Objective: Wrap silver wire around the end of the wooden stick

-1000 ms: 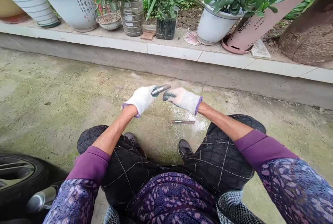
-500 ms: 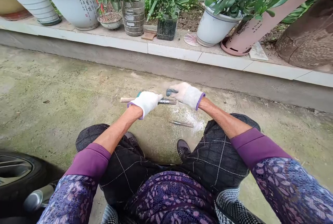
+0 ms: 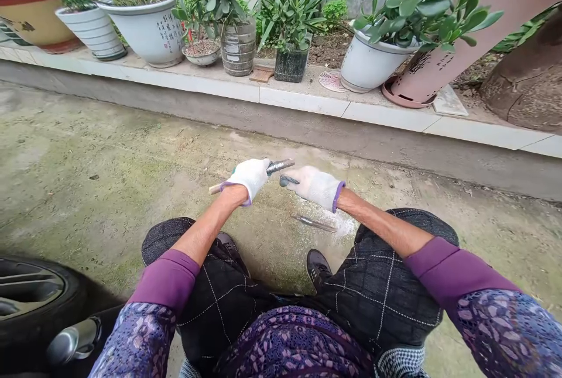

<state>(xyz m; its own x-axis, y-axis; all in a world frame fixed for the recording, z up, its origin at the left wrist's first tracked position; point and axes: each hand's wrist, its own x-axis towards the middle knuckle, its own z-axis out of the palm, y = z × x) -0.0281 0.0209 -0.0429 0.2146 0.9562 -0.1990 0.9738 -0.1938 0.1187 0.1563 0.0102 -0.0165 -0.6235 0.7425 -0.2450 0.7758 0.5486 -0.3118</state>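
Note:
My left hand (image 3: pixel 250 178), in a white work glove with a purple cuff, is closed around a wooden stick (image 3: pixel 215 189). The stick's far end, wrapped in something silvery like wire or tape, points up and to the right beyond my fingers. A bit of teal shows behind this hand. Just to the right is my right hand (image 3: pixel 309 185), gloved alike with dark grey fingertips. Its fingers are pressed together close below the wrapped end, apart from it; anything inside them is hidden. On the ground below lies a second stick with a silvery wrap (image 3: pixel 314 224).
White powder (image 3: pixel 345 227) is scattered on the concrete beside the second stick. Ahead runs a low tiled ledge (image 3: pixel 302 102) with several potted plants, including a white pot (image 3: pixel 373 65). A car wheel (image 3: pixel 39 290) and an exhaust pipe (image 3: pixel 72 340) are at the lower left.
The stick in my left hand has tilted, its wrapped end rising. My right hand has dropped from above that end to below it. The whole view has shifted slightly.

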